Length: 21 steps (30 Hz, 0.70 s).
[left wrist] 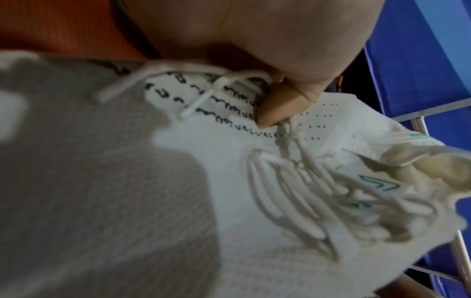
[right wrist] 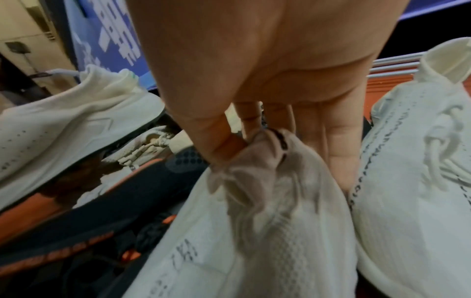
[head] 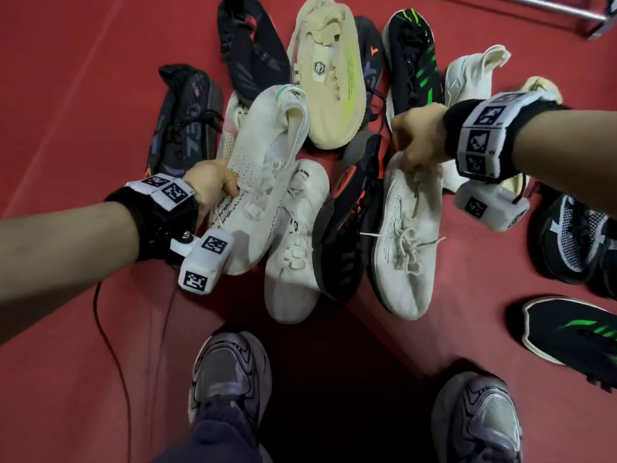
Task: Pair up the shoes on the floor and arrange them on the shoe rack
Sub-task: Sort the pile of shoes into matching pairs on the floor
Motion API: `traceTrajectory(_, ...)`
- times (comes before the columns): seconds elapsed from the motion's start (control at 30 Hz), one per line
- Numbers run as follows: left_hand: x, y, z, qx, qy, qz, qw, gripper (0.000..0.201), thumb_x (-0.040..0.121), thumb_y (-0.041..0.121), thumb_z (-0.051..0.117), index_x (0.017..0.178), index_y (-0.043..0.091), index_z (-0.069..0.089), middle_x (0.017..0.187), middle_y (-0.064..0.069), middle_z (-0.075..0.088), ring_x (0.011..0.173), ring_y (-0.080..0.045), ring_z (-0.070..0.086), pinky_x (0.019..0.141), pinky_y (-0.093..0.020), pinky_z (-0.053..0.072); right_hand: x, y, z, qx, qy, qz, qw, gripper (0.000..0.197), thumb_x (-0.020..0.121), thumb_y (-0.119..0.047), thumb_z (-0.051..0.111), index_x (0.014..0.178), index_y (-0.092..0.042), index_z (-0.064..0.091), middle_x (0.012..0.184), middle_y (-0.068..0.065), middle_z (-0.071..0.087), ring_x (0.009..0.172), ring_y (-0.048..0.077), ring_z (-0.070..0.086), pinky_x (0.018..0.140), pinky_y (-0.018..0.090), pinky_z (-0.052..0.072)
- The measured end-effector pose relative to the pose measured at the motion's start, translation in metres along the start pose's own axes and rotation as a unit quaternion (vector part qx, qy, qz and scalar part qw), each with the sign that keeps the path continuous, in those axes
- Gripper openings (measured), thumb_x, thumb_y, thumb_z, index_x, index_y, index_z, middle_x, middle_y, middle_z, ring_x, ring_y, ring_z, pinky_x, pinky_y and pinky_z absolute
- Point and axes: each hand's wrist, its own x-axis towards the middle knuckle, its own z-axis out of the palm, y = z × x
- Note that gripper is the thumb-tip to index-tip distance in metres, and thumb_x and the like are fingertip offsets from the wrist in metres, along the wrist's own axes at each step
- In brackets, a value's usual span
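My left grip [head: 213, 185] pinches one white perforated knit sneaker [head: 263, 162] mid-frame, my right grip [head: 417, 138] pinches another white knit sneaker [head: 407, 242] by its collar, lifting both for pairing.

Your head camera looks steeply down at the red floor [head: 66, 95]; each wrist camera sits close against a white shoe [left wrist: 254, 242] [right wrist: 254, 252], both seen from above.

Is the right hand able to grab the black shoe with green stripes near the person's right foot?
Probably not right now. The right hand already pinches a white laced shoe at its collar. The black shoe with green stripes lies uncovered on the floor, so the way is free once that hand lets go.
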Motion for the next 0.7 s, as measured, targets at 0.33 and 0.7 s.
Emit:
traceTrajectory(0.33, -0.009, 0.003, 0.001, -0.004, -0.032, 0.024, 0.999, 0.077, 0.037, 0.0, 0.053, 0.113, -0.004, 0.065, 0.117, -0.025, 0.065, 0.11, -0.042, 0.06, 0.102, -0.051, 0.046, 0.006, -0.005, -0.001, 0.127, 0.082, -0.021, 0.988, 0.03, 0.08, -0.016, 0.064, 0.109, -0.023, 0.063, 0.103, 0.001, 0.065, 0.089, 0.025, 0.058, 0.084, 0.031, 0.05)
traceTrajectory(0.7, -0.007, 0.003, 0.001, -0.041, -0.05, 0.028, 0.998, 0.101, 0.022, 0.008, 0.054, 0.121, -0.006, 0.06, 0.121, -0.022, 0.063, 0.114, -0.038, 0.057, 0.106, -0.049, 0.043, 0.013, -0.015, 0.018, 0.18, 0.063, -0.045, 0.981, 0.043, 0.075, -0.013, 0.063, 0.105, -0.038, 0.044, 0.09, 0.012, 0.064, 0.078, 0.033, 0.063, 0.071, 0.045, 0.058)
